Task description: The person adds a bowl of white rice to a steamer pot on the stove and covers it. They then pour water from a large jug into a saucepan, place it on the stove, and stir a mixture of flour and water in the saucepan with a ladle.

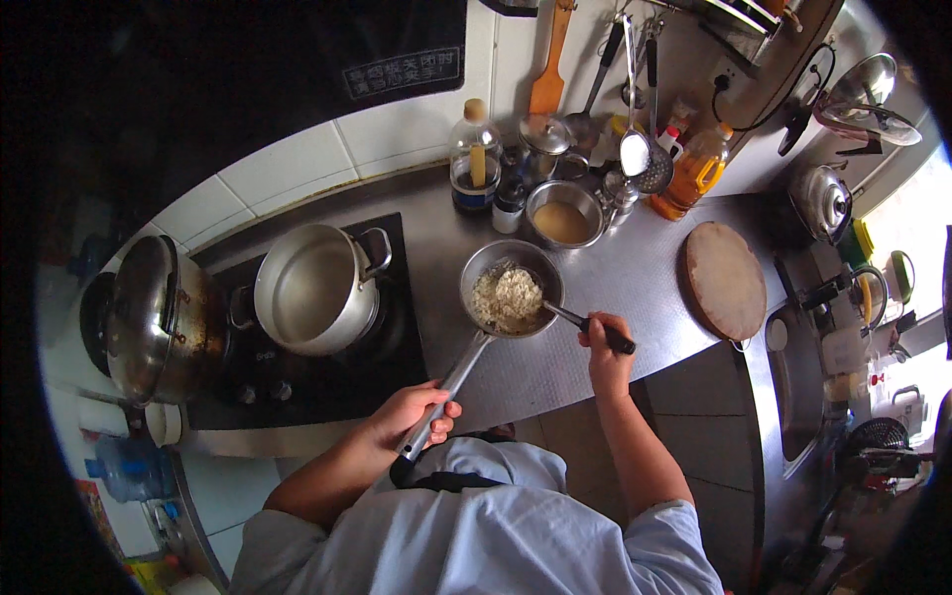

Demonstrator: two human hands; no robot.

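My left hand (424, 416) grips the long metal handle of a small pan or ladle (470, 262), whose round bowl is over the steel counter (476, 398). A pale, crumbly, lumpy food (512, 297) lies in the bowl. My right hand (608, 355) holds the black handle of a metal utensil (567, 315); its far end is buried in the food, so its shape is hidden. Just beyond the bowl stands a metal basin (571, 190) with a tan liquid or paste in it.
To the left, an aluminium pot (312, 286) sits on a black cooktop (320, 394) beside a large lidded pot (160, 320). A round wooden board (725, 281) lies right, near the sink (792, 401). Along the wall stand a clear bottle (474, 167) and an oil jug (692, 175).
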